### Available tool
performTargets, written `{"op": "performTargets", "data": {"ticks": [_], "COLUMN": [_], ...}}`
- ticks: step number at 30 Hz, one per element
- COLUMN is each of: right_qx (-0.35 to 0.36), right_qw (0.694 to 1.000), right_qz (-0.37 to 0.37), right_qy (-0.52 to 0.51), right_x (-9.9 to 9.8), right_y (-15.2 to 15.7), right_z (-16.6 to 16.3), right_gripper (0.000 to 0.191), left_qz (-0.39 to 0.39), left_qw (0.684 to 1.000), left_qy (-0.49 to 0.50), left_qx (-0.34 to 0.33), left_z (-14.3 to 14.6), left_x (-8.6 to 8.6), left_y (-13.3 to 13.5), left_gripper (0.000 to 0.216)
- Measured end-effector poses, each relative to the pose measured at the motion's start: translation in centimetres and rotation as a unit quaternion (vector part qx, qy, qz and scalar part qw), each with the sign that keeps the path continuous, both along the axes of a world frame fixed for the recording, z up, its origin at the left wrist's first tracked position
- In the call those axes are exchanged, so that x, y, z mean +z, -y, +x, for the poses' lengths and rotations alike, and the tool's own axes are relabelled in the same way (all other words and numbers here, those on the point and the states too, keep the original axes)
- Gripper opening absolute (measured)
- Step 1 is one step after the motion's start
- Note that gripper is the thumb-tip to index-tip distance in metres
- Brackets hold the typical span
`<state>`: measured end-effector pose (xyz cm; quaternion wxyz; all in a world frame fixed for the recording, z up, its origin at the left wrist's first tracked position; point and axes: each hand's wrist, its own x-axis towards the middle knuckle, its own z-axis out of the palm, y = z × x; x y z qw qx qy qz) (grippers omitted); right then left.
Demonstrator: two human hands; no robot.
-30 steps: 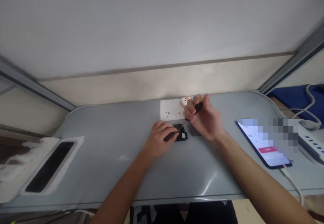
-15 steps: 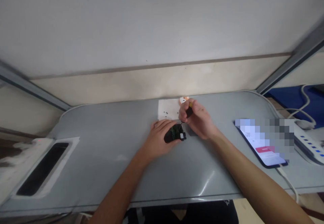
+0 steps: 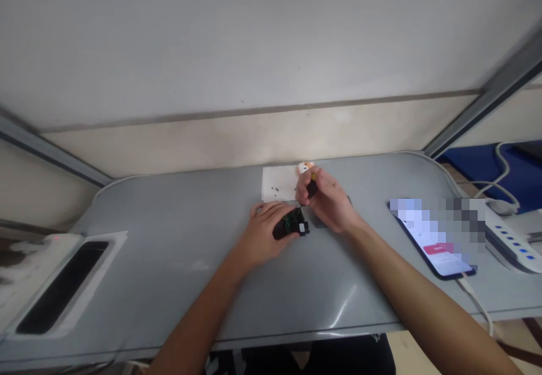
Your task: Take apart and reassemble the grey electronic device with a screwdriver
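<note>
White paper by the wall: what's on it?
Tiny dark specks, likely screws, lie on the white paper. The right hand, gripping a screwdriver, hides its right edge; the left hand holds a black device.

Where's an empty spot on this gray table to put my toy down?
Biggest bare patch: the gray table between the white tray and the left hand. A smaller one lies between the right hand and the phone. Crowded: around the black gadget, screwdriver and paper.

Small black device [image 3: 296, 228], green board [image 3: 289, 221] showing, mid grey mat [image 3: 190, 234], dark-handled screwdriver [image 3: 312, 188] above it
</note>
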<state>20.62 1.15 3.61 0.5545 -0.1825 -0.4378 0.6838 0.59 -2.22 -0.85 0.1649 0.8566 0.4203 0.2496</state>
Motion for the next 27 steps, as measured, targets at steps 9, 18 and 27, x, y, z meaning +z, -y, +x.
{"op": "performTargets", "data": {"ticks": [9,18,27], "right_qx": [0.01,0.001,-0.014], "right_qw": [1.0,1.0,0.999], "right_qz": [0.002,0.019,0.036], "right_qy": [-0.003,0.016,0.034], "right_x": [-0.35,-0.23,0.08], "right_y": [-0.06,0.12,0.05], "right_z": [-0.15,-0.18,-0.27], "right_gripper": [0.033,0.032,0.036], "left_qz": [0.005,0.015,0.028], "left_qw": [1.0,1.0,1.0], "left_qy": [0.0,0.007,0.001], "left_qx": [0.001,0.004,-0.002], "left_z": [0.01,0.05,-0.05], "left_x": [0.08,-0.09,-0.14], "left_y": [-0.06,-0.12,-0.15], "left_gripper": [0.045,0.038,0.023]}}
